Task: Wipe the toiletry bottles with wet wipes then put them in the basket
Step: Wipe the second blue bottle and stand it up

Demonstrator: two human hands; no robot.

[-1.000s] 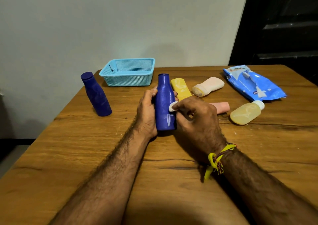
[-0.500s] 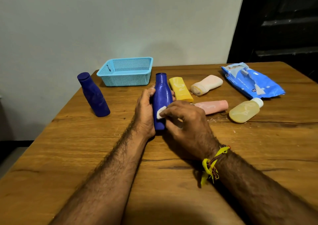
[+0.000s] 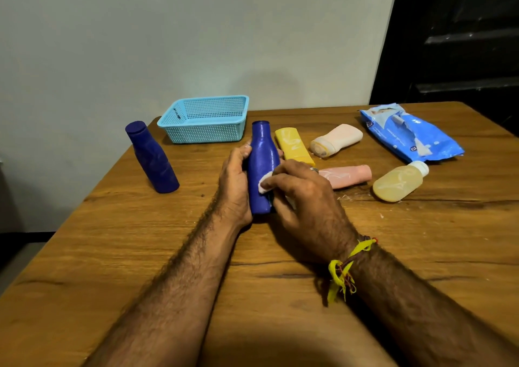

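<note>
A dark blue bottle (image 3: 261,156) stands upright on the wooden table (image 3: 140,254). My left hand (image 3: 234,181) grips its left side. With my right hand (image 3: 303,198) I pinch a small white wet wipe (image 3: 264,183) and press it against the bottle's lower front. A light blue mesh basket (image 3: 205,119) sits behind the bottle, by the wall. A second dark blue bottle (image 3: 153,158) stands to the left.
To the right lie a yellow bottle (image 3: 293,146), a cream bottle (image 3: 337,140), a pink bottle (image 3: 346,176) and a pale yellow bottle (image 3: 400,181). A blue wet-wipe pack (image 3: 410,134) lies at the back right. A dark doorway is beyond the table's right corner.
My right hand has slid the wipe from the bottle's right side across to the lower front. The left hand keeps its grip on the bottle.
</note>
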